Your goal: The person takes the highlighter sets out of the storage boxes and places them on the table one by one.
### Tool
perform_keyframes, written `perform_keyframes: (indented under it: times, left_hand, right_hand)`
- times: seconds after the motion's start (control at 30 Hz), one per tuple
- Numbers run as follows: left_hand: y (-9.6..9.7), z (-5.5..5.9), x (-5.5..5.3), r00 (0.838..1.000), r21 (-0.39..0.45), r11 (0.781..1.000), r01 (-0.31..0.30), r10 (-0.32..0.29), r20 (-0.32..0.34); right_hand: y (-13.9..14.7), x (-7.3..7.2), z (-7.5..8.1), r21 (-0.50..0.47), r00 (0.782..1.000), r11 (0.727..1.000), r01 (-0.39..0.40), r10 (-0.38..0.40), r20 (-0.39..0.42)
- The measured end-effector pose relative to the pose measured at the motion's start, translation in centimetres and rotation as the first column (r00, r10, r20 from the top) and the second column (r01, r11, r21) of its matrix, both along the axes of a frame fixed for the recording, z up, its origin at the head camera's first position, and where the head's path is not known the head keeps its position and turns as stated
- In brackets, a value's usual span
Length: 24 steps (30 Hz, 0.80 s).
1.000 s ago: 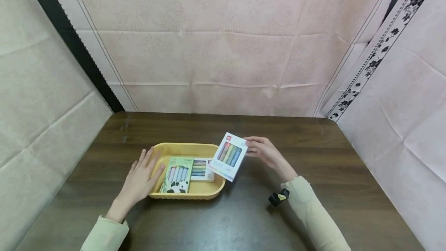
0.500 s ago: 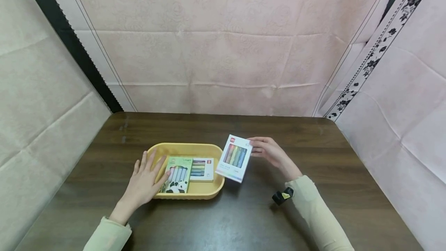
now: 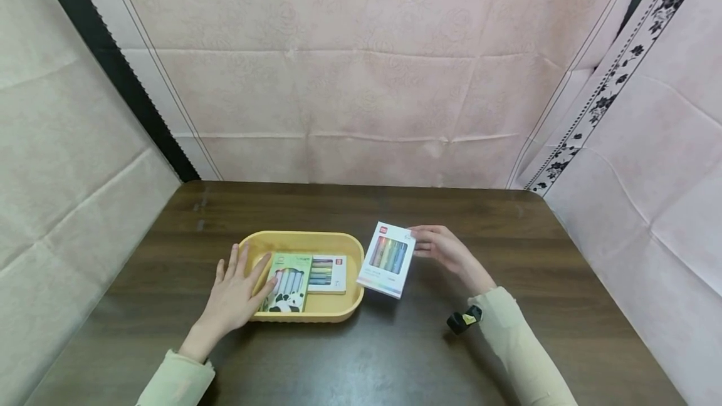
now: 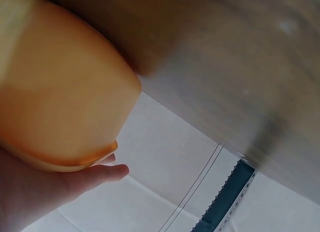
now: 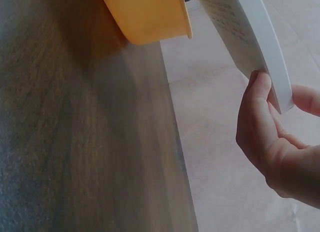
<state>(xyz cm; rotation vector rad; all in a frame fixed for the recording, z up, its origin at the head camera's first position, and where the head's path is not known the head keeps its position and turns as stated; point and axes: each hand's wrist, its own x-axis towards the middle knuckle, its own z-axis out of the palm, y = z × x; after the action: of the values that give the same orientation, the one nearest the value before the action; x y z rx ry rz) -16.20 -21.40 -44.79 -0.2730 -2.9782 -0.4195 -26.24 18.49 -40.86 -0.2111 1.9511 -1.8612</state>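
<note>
Evidently, the white box [image 3: 387, 257] is pinched by the right hand [image 3: 448, 255], tilted beside the yellow tray [image 3: 304, 317]; with only one edge gripped, it could be dropped; the left hand [image 3: 234, 296] is laid, fingers spread, over the tray's end

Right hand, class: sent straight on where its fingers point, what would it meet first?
Past the white box in its grip, the right hand would probably meet the yellow tray, or pass above it; depth is unclear.
</note>
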Motion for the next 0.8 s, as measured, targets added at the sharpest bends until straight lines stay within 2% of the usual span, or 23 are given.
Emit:
perform_keyframes:
  times: [0.53,0.8]
  left_hand:
    - [0.0,0.1,0.1,1.000,-0.007,1.000,-0.006,0.006,0.009]
    - [0.1,0.1,0.1,1.000,-0.010,1.000,-0.009,0.009,0.003]
  right_hand:
    - [0.9,0.0,-0.5,-0.002,0.999,0.999,0.051,-0.051,0.015]
    - [1.3,0.1,-0.4,0.006,0.999,0.999,0.036,-0.036,0.007]
